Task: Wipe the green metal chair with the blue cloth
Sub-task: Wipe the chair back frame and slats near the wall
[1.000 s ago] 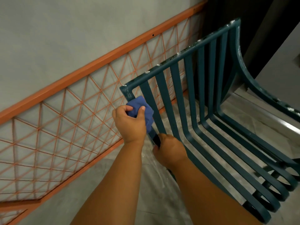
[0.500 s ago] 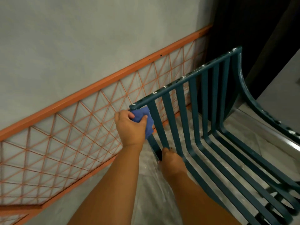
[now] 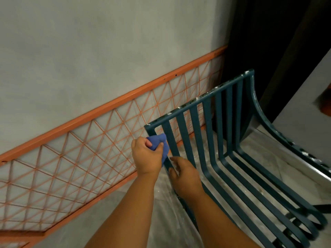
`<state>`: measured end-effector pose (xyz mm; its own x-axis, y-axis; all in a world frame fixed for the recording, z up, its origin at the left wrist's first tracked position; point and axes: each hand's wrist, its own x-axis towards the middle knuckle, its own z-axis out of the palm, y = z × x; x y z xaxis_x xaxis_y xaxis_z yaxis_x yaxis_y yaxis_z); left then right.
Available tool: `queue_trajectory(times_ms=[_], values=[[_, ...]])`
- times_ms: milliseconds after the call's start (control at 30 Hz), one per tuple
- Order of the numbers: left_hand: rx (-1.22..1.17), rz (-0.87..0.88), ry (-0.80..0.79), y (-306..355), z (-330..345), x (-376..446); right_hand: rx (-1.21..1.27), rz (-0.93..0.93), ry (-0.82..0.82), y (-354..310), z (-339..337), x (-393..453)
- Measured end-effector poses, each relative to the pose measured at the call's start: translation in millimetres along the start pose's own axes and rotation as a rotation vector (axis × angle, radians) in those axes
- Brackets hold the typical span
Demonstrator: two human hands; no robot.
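your left hand (image 3: 146, 155) bunches the blue cloth (image 3: 162, 144) on the green chair (image 3: 217, 138)'s end slat, hiding most of it. right hand (image 3: 185, 176) grips that slat lower down. chair's front edge is cut off.

Dim, soft, even light; slightly soft focus, wide-angle bending at edges, black upper-right corner.

Left hand (image 3: 147, 156) with blue cloth (image 3: 161, 145) on green chair (image 3: 211, 140) frame
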<state>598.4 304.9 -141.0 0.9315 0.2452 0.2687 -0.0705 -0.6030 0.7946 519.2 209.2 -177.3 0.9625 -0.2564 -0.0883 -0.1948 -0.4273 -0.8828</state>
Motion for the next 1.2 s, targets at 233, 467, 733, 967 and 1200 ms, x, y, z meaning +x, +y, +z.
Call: queue_trajectory(times_ms=[233, 467, 733, 967, 1200], values=[[-0.160, 0.031, -0.026, 22.3, -26.6, 7.6, 0.226, -0.193, 0.002, -59.3, -2.6, 19.2], [-0.174, 0.158, -0.100, 21.6, -32.9, 47.9, 0.018, -0.266, 0.235, -89.7, 4.4, 71.1], [-0.102, 0.176, -0.320, -6.6, -28.0, 82.5, -0.529, -0.445, 0.210, -83.7, 30.4, 101.0], [-0.278, 0.159, -0.485, -9.2, -31.6, 76.4, -0.501, -0.557, 0.143, -57.6, -1.4, 119.1], [-0.192, 0.269, -0.484, 2.1, -14.1, 74.9, -0.441, -0.552, 0.137, -62.7, 3.8, 119.4]])
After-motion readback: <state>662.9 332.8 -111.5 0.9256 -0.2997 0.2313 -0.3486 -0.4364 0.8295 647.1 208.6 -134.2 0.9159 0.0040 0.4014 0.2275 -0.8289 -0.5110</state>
